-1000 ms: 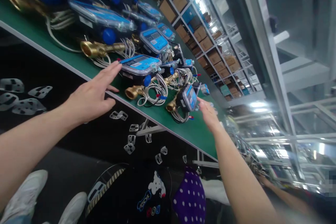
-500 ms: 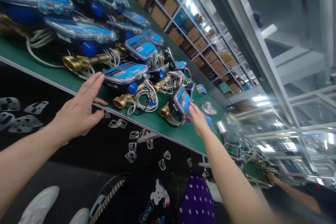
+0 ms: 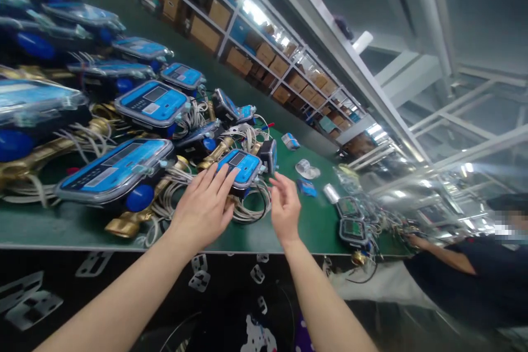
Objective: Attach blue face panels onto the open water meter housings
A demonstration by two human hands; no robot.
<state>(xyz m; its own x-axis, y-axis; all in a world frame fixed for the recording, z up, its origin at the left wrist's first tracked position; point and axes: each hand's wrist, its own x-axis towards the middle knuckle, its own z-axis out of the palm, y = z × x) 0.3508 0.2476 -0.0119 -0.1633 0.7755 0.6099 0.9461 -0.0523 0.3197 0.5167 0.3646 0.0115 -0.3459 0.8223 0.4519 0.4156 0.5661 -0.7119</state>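
My left hand (image 3: 206,198) lies with outstretched fingers on the left edge of a blue-faced meter (image 3: 244,168) that has a clear-edged cover. Just right of that meter is my right hand (image 3: 285,206), fingers loosely bent and thumb apart, with nothing visible in it. A coil of pale cable (image 3: 249,206) sits under the meter's front. Left of my hands rests a larger-looking meter (image 3: 119,168), with a blue round cap (image 3: 139,198) and a brass pipe fitting (image 3: 124,226). Behind the meter by my hands, a dark housing (image 3: 269,155) stands on edge.
More meters with brass fittings crowd the left of the green bench (image 3: 247,239). A tape roll (image 3: 307,169), a blue packet (image 3: 306,187) and open housings (image 3: 352,230) lie rightward. A co-worker (image 3: 466,264) is at far right. Shelves hold cardboard boxes (image 3: 206,33).
The view has swung right. My left hand has moved from the left meter to the one on the right, which now sits flatter. My right hand has come off that meter's face.
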